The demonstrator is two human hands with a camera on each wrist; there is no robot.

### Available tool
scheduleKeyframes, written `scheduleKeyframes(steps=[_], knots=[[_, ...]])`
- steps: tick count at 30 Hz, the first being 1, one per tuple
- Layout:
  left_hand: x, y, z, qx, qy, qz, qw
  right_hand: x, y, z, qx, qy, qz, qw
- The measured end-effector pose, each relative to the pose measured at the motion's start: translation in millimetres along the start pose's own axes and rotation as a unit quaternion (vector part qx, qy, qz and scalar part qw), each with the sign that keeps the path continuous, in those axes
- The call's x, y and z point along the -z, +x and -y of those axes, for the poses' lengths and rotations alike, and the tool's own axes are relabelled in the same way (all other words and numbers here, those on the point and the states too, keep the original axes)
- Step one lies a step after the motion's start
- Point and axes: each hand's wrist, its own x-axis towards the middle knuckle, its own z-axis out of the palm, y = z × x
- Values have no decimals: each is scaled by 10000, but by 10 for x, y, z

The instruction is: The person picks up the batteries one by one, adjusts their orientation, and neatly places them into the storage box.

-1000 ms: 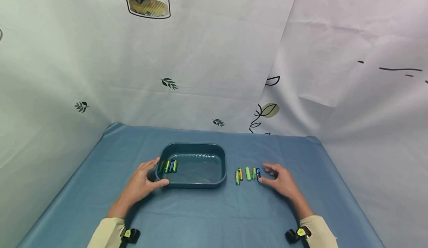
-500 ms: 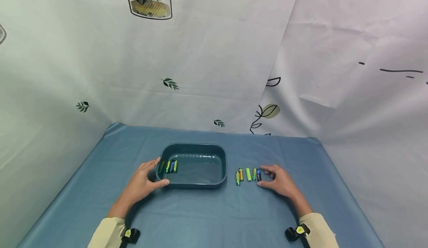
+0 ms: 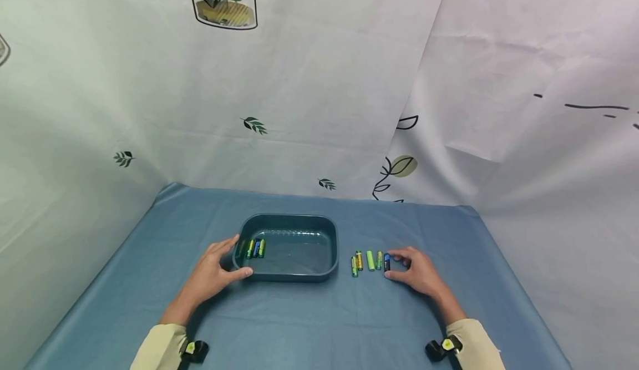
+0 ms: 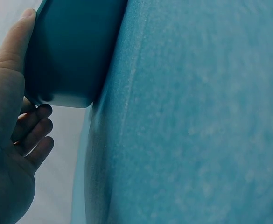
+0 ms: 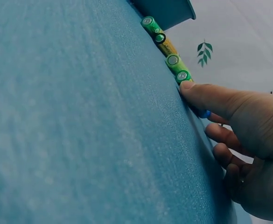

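Observation:
A dark teal tray [image 3: 289, 277] stands on the table, with several small batteries side by side at its left end, among them a green one [image 3: 262, 248] and a blue one [image 3: 256, 248]. My left hand [image 3: 211, 270] holds the tray's near left corner, thumb along the front wall and index finger at the left side. To the right of the tray, my right hand [image 3: 418, 273] pinches a black and blue battery [image 3: 386, 263] endwise between thumb and index finger. In the right wrist view the thumb [image 5: 206, 97] hides most of this battery; its blue end shows.
Several green and yellow batteries stand in a row left of my right hand, including a plain light green one [image 3: 370, 260] and a yellow one [image 3: 359, 260]. Blue cloth [image 3: 319, 325] covers the table. White printed curtains [image 3: 319, 81] enclose the back and sides.
My right index finger has come down to the far end of the black and blue battery, and the thumb to its near end. My left hand and the tray stay put.

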Motion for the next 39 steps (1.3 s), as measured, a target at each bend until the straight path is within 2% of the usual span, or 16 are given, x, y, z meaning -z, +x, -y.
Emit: scheduleKeyframes(steps=[15,30,39], knots=[[-3,12,3,0,66,-20,10000,18,16,63,-30,228,-486,9986],[10,15,-5,1,84,8,10000,101,178,468,140,697,-820,9941],[8,7,11,24,88,16,10000,82,325,689,219,832,-782,9932]])
